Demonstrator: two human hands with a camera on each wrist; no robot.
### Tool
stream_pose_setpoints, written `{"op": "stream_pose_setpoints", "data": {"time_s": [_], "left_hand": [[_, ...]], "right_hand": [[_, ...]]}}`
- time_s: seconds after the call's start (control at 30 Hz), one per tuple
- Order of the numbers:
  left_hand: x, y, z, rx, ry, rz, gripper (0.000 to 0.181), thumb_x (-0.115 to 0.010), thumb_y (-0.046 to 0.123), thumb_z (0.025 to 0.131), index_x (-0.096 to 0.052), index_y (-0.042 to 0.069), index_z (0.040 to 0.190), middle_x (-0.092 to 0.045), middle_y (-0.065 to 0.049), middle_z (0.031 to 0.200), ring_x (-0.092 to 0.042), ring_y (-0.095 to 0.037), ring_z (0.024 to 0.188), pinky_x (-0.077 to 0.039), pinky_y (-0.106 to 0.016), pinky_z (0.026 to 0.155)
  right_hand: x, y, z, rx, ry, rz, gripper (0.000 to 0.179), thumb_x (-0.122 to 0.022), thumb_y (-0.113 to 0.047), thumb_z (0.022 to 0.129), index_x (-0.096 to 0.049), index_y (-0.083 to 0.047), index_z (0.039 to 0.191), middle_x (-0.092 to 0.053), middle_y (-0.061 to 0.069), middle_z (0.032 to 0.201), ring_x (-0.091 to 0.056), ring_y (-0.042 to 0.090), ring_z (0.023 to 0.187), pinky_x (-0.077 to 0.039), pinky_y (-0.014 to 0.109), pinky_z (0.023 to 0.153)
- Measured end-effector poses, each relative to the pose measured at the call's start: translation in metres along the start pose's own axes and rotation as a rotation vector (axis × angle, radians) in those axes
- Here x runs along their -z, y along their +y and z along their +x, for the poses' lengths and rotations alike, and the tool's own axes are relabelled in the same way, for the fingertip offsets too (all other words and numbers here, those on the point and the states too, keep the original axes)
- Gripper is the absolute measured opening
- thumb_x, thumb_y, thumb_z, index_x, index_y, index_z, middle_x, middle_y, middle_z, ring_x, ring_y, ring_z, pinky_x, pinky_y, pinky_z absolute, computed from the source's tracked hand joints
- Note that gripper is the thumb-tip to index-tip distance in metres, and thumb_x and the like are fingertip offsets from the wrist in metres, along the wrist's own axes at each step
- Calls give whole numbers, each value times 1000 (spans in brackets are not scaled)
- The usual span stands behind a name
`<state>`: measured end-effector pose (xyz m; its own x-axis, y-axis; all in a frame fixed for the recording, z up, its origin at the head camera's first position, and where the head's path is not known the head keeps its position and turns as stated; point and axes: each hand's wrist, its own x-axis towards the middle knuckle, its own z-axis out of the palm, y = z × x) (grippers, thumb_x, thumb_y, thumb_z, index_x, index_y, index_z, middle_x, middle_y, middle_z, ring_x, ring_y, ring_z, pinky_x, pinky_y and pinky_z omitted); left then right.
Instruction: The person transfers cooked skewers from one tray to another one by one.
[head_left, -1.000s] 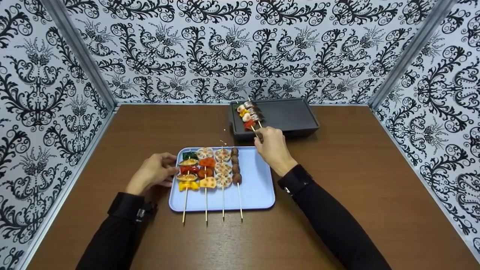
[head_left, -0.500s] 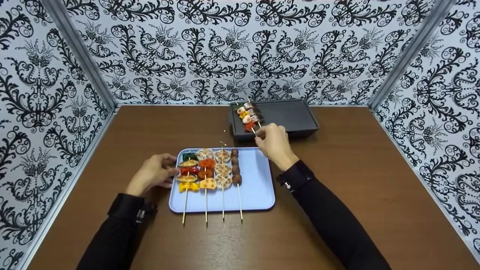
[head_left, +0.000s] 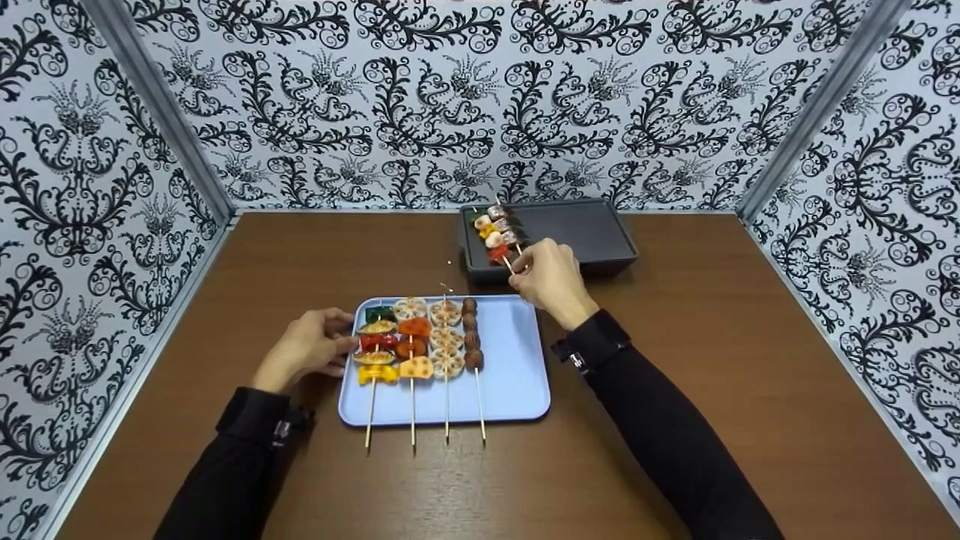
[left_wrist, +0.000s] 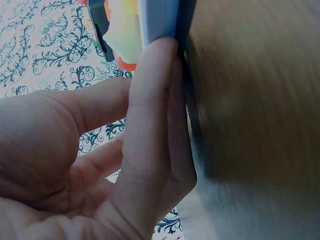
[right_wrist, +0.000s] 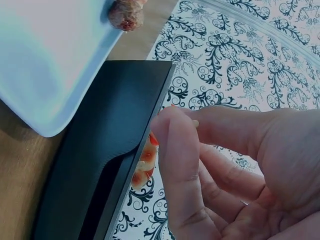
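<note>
My right hand [head_left: 551, 281] pinches the stick end of a mixed skewer [head_left: 491, 238] with white, yellow and red pieces, which lies at the left side of the black grill plate [head_left: 577, 229]. In the right wrist view, the stick tip [right_wrist: 195, 123] shows between thumb and finger. A second skewer with silvery, dark-edged pieces [head_left: 504, 223] lies just beside it. My left hand [head_left: 304, 346] grips the left rim of the light blue tray [head_left: 514, 360]; in the left wrist view, a fingertip [left_wrist: 161, 55] presses the tray's side. Some of its fingers are hidden.
On the tray lie a vegetable skewer [head_left: 377, 339], a carrot-and-lotus skewer [head_left: 413, 337], a lotus root skewer [head_left: 446, 337] and a meatball skewer [head_left: 472, 330]. Their sticks overhang the front rim. Small crumbs [head_left: 446, 286] dot the wooden table [head_left: 712, 360]. Patterned walls enclose it.
My right hand has shifted slightly right and away from me, still pinching the mixed skewer's stick. The left hand and the tray stay in place.
</note>
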<state>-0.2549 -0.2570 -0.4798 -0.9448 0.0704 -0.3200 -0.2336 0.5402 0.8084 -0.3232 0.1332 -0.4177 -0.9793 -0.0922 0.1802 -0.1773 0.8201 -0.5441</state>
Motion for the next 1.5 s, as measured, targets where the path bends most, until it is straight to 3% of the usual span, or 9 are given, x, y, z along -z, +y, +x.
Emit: {"op": "stream_pose_setpoints", "data": {"time_s": [0.13, 0.23, 0.4, 0.53, 0.77, 1.1, 1.4, 1.5], "left_hand": [[0, 0, 1, 3, 3, 2, 55, -73, 9, 115, -56, -3, 165, -69, -32, 139, -81, -21, 85, -76, -36, 74], [-1, 1, 1, 9, 7, 8, 54, -73, 9, 115, -57, -2, 165, -69, -32, 139, -80, -21, 85, -76, -35, 74], [-1, 1, 1, 9, 12, 27, 53, -73, 10, 115, -57, -2, 165, -70, -32, 138, -81, -21, 84, -76, -36, 73], [-1, 1, 0, -2, 12, 33, 53, -73, 10, 115, -58, -2, 164, -71, -33, 139, -82, -21, 83, -76, -37, 73], [-1, 3, -1, -22, 12, 42, 50, -73, 10, 115, -60, -1, 162, -72, -34, 142, -82, -18, 80, -76, -36, 72], [-1, 2, -1, -23, 15, 55, 50, -73, 10, 116, -60, -1, 162, -73, -34, 141, -82, -18, 79, -76, -37, 72], [0, 2, -2, -24, 12, 62, 51, -73, 12, 116, -59, -1, 163, -72, -35, 142, -81, -20, 80, -76, -36, 72], [-1, 1, -2, -22, 14, 57, 51, -74, 12, 115, -60, -1, 163, -72, -34, 141, -82, -20, 80, -76, -36, 72]], "right_hand": [[1, -2, 2, -27, -26, -3, 6, -92, -16, 96, -93, -11, 99, -90, 8, 97, -85, 34, 102, -68, 54, 110], [2, -4, 3, -53, -53, 12, 6, -94, -17, 97, -93, -11, 96, -90, 8, 94, -86, 31, 94, -69, 49, 105], [1, -6, 4, -83, -107, 80, 6, -93, -14, 98, -92, -9, 95, -89, 7, 86, -83, 16, 69, -71, 31, 78], [1, -6, 5, -91, -132, 157, 6, -93, -9, 98, -91, -5, 101, -90, 10, 92, -81, 10, 63, -67, 21, 63], [0, -5, 5, -73, -132, 175, 6, -93, -8, 96, -91, -5, 100, -90, 12, 97, -81, 9, 65, -67, 19, 64], [-2, -3, 7, -118, -169, 269, 7, -91, -2, 96, -87, -1, 102, -89, 13, 95, -76, 5, 59, -67, 20, 59], [-6, -2, 7, -152, -187, 396, 12, -90, 2, 96, -85, 3, 107, -88, 16, 98, -77, 8, 60, -76, 37, 71], [-8, -1, 6, -158, -189, 448, 13, -89, 4, 96, -84, 5, 109, -88, 17, 99, -78, 10, 60, -76, 36, 70]]}}
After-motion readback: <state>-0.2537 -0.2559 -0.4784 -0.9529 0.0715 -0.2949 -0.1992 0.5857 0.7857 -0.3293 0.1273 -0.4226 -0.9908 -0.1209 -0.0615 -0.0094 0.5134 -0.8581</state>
